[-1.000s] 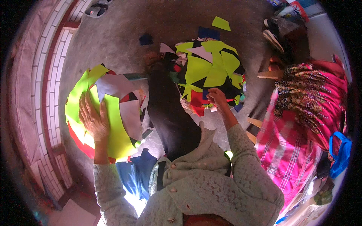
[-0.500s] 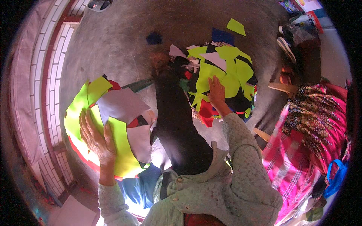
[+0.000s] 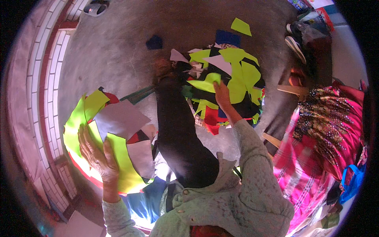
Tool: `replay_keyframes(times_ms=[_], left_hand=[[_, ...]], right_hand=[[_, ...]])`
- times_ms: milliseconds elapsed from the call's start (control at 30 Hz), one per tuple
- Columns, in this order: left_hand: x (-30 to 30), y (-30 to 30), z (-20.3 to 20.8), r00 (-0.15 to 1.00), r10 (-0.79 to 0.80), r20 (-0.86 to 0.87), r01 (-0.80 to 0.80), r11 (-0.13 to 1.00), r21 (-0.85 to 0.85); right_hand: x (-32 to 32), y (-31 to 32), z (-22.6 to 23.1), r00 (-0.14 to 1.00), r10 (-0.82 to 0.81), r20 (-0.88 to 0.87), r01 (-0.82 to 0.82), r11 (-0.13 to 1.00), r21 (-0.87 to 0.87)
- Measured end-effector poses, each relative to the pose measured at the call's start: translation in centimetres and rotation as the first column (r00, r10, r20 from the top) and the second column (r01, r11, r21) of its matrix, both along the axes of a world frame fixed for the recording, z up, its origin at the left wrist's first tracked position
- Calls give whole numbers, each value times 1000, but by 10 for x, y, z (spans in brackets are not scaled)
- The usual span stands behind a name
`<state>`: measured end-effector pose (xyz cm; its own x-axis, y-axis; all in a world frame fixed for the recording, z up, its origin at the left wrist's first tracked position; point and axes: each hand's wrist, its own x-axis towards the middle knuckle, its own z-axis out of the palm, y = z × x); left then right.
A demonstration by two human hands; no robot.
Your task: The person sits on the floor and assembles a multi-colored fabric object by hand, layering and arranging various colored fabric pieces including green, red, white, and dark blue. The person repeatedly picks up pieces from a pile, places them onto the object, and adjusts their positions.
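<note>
My left hand (image 3: 99,158) lies flat, fingers stretched, on a heaped bundle of cut fabric pieces at the left. Neon yellow fabric (image 3: 120,152) is under it, with a grey piece (image 3: 120,119) beside and a few red and black bits. My right hand (image 3: 223,98) pinches the edge of a neon yellow fabric scrap (image 3: 203,85), which is partly lifted and curled. Below that scrap is a second heap of fabric scraps (image 3: 239,81), in yellow, black, grey and red. Where the fingertips meet the scrap is partly hidden.
My dark-clad leg (image 3: 173,130) stretches between the heaps. Loose on the floor lie a yellow scrap (image 3: 241,27) and a navy scrap (image 3: 154,42). Shoes (image 3: 295,48) stand at the far right, near a chair draped with pink cloth (image 3: 296,170). A slipper (image 3: 96,8) lies far left.
My right hand has gone from lying flat on the right heap to pinching a yellow scrap and raising its edge. The left hand stays on its bundle. The view has shifted slightly.
</note>
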<state>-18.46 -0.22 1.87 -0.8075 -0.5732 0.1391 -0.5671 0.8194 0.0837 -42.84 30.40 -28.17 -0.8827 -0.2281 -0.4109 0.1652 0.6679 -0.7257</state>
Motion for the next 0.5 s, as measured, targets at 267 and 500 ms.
replay_keyframes(times_ms=[267, 500], left_hand=[[5, 3, -2, 999, -15, -29, 15, 1000, -1], [1, 2, -2, 1000, -11, -20, 11, 1000, 10]], right_hand=[[-56, 115, 58, 795, -545, -266, 463, 829, -315], [-80, 174, 7, 878, -145, -457, 309, 900, 309]])
